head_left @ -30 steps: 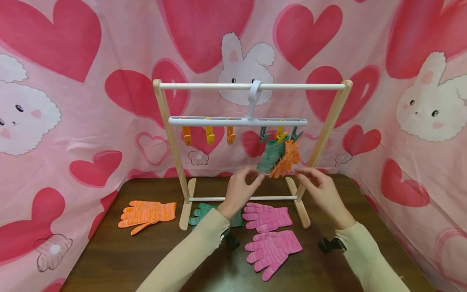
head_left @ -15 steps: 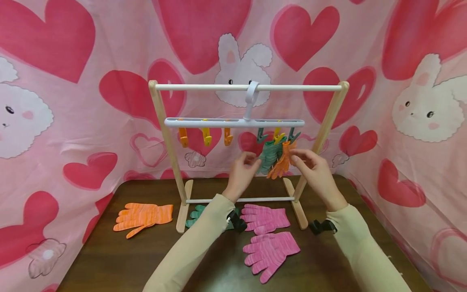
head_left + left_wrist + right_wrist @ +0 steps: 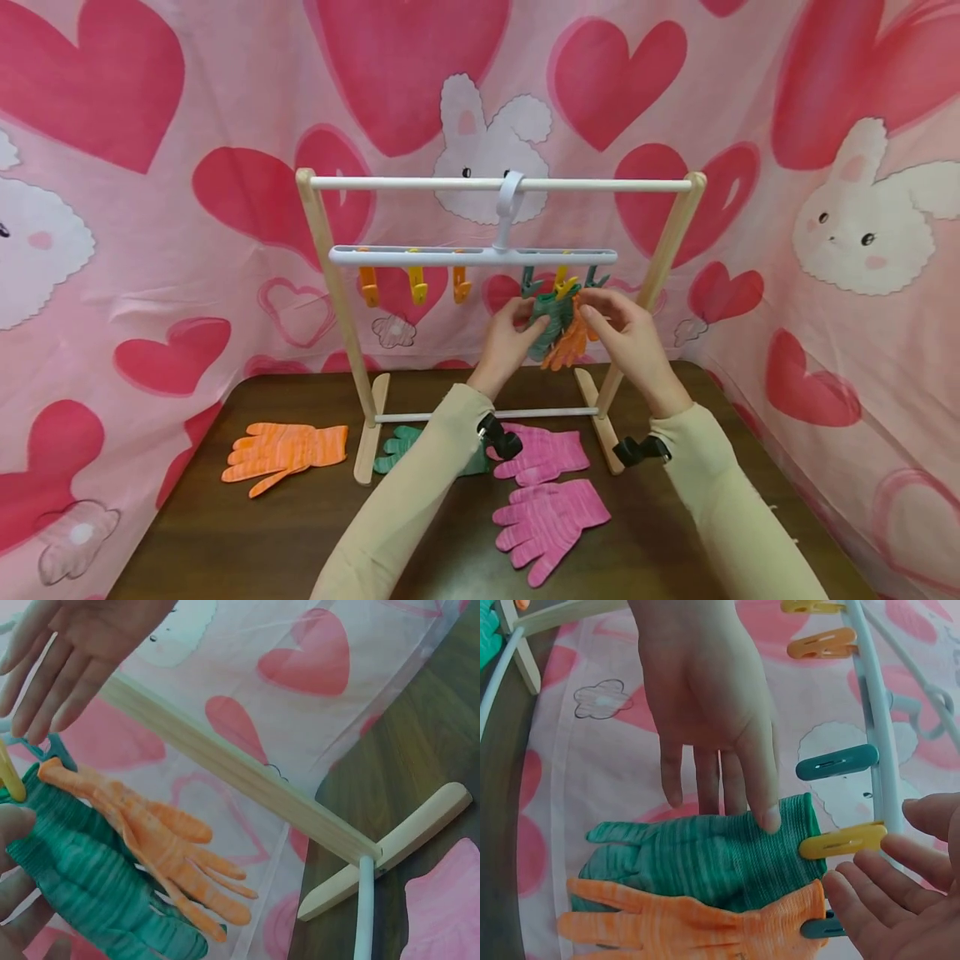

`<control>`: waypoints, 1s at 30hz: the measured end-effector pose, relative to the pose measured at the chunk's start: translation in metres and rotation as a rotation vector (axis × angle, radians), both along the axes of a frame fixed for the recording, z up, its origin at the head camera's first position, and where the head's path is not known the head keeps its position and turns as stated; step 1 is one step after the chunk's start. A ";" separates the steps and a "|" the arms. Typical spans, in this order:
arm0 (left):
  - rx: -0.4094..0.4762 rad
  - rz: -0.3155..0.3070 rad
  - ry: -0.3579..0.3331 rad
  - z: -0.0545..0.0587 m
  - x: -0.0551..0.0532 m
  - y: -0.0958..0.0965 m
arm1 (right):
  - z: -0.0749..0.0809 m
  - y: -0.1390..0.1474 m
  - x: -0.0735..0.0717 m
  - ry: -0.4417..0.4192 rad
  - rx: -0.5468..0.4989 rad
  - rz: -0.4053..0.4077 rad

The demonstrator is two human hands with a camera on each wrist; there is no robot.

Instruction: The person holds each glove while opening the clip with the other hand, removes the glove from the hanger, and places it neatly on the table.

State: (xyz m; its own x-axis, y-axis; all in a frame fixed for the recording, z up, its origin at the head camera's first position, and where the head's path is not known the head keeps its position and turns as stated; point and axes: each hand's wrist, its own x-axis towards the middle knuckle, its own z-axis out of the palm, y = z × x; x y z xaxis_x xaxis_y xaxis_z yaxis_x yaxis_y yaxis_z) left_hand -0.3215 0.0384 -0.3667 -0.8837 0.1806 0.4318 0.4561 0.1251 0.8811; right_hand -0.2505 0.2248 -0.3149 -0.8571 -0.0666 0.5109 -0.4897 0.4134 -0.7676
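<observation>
A green knit glove [image 3: 697, 859] hangs by its cuff from a yellow clothespin [image 3: 844, 841] on the white hanger [image 3: 450, 257]. Beside it an orange glove [image 3: 165, 847] hangs from a dark green clothespin [image 3: 825, 926]. My left hand [image 3: 510, 346] is at the green glove's left edge, its thumb over the front of the cuff and its fingers fairly straight, partly behind the glove. My right hand [image 3: 630, 333] is by the orange glove's cuff; its loosely straight fingers are close to the yellow clothespin. Whether they touch it, I cannot tell.
The hanger hooks over the top bar of a wooden rack [image 3: 336, 292]. Orange and yellow clothespins [image 3: 417, 279] hang at its left. On the table [image 3: 247, 550] lie an orange glove [image 3: 288, 452], a green glove [image 3: 397, 446], partly behind my left arm, and two pink gloves [image 3: 551, 521].
Both hands have risen toward the hanging gloves. The left hand has come in from below to the green glove's cuff, and the right hand has moved left and up near the clothespins.
</observation>
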 end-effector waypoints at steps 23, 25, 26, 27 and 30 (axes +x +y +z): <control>0.034 0.001 0.040 0.000 0.022 0.003 | 0.001 -0.015 -0.013 -0.086 -0.018 -0.011; 0.064 -0.015 0.041 0.000 0.024 0.003 | 0.002 -0.015 -0.013 -0.101 -0.016 -0.015; 0.078 -0.023 0.043 -0.001 0.024 0.003 | 0.002 -0.015 -0.013 -0.103 -0.012 -0.017; 0.093 -0.031 0.041 -0.001 0.025 0.004 | 0.002 -0.015 -0.013 -0.104 -0.006 -0.017; 0.107 -0.040 0.046 -0.002 0.026 0.004 | 0.002 -0.014 -0.014 -0.107 0.008 -0.016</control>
